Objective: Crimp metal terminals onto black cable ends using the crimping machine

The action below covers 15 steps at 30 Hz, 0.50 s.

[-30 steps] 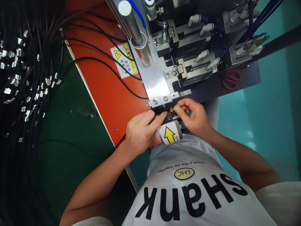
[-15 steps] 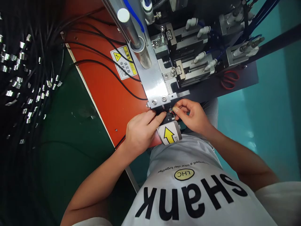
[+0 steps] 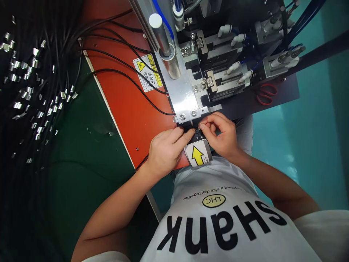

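My left hand point(image 3: 166, 149) is curled, its fingertips pressing a thin black cable against a small black fixture point(image 3: 195, 137) at the front edge of the machine. My right hand point(image 3: 220, 134) is pinched on the cable's end just under the silver plate point(image 3: 183, 95), where fine wires were showing a moment ago. A white tag with a yellow arrow point(image 3: 198, 155) sits right below the fixture, between both hands.
Several black cables point(image 3: 128, 76) run across the orange bench top point(image 3: 128, 109). A heap of cables with metal ends point(image 3: 29, 94) lies at left on the green surface. Pneumatic cylinders point(image 3: 231, 69) and red scissors point(image 3: 265, 94) are behind the fixture. A yellow warning label point(image 3: 148, 71) is stuck near the steel column.
My right hand has slid slightly left and up toward the plate, covering the wire ends. The left hand stays pressed on the cable.
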Tool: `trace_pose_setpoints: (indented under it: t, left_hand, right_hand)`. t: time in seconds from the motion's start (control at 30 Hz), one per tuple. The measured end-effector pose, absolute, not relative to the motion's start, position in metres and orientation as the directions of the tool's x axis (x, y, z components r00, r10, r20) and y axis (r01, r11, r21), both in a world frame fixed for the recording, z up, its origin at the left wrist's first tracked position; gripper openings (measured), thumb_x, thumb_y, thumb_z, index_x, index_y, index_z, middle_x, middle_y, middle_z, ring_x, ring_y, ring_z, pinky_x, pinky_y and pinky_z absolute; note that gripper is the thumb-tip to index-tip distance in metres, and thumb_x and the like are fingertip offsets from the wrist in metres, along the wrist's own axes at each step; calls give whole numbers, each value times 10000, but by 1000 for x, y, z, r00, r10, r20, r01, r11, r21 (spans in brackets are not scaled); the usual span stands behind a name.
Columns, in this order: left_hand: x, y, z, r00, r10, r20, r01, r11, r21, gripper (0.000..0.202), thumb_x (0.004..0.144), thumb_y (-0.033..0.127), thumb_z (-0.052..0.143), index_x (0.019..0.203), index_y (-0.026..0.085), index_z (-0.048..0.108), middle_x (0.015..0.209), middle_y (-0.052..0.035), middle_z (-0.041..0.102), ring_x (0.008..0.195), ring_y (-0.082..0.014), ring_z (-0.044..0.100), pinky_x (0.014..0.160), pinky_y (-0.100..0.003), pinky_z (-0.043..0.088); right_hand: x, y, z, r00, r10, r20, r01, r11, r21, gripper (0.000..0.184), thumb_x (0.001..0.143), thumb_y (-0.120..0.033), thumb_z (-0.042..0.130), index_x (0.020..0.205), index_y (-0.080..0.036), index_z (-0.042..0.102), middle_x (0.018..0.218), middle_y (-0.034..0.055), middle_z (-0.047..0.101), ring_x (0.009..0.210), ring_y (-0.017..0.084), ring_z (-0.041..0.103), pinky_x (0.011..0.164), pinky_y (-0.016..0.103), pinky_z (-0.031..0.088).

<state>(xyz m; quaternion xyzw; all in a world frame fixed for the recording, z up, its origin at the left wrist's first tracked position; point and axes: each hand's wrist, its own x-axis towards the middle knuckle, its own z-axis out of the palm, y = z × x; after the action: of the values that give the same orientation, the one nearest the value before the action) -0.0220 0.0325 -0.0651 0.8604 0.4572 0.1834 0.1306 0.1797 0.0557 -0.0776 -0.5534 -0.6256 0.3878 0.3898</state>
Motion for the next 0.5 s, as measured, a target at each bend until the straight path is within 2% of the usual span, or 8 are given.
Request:
trace_pose_setpoints:
  t: [0.1,0.23,0.3,0.43,0.5]
  left_hand:
    - [-22,33,-64,526,827,198,741,-560,370,378,972,152,394,1272,197,619,960,-79,693,823,-178,634,679,-289,472]
    - [-21,33,-60,544,818,190,749,-575,330,386,974,136,385,1280,200,611,966,-70,705,835,-179,643,676,-297,470]
    - [-21,34,-58,547,816,184,754,-577,315,384,977,134,383,1277,202,612,967,-69,708,836,-178,647,672,-297,468]
    - [-19,34,-55,554,813,180,758,-582,294,367,983,139,381,1252,188,625,915,-61,700,782,-171,633,635,-290,450]
    - [-19,34,-55,555,812,180,761,-583,285,360,984,145,382,1246,176,627,891,-59,693,752,-169,619,613,-290,440]
  right_hand:
    - [180,54,-81,-57,997,-43,356,-20,-934,52,870,-202,630,819,-197,633,715,-22,573,547,87,453,584,265,398]
    - [185,58,-85,-107,923,-369,141,-353,-925,138,881,-311,646,832,-186,615,674,-35,543,491,66,412,460,229,314]
    - [189,58,-86,-147,871,-469,65,-464,-883,199,869,-368,668,834,-177,625,670,-36,538,475,57,406,434,218,301]
    - [194,46,-85,-141,848,-510,41,-510,-859,267,869,-443,664,901,-178,665,731,-14,586,500,65,456,441,215,342]
    - [192,39,-82,-132,870,-475,97,-466,-880,239,860,-420,681,898,-184,678,745,-4,611,527,81,486,460,226,362]
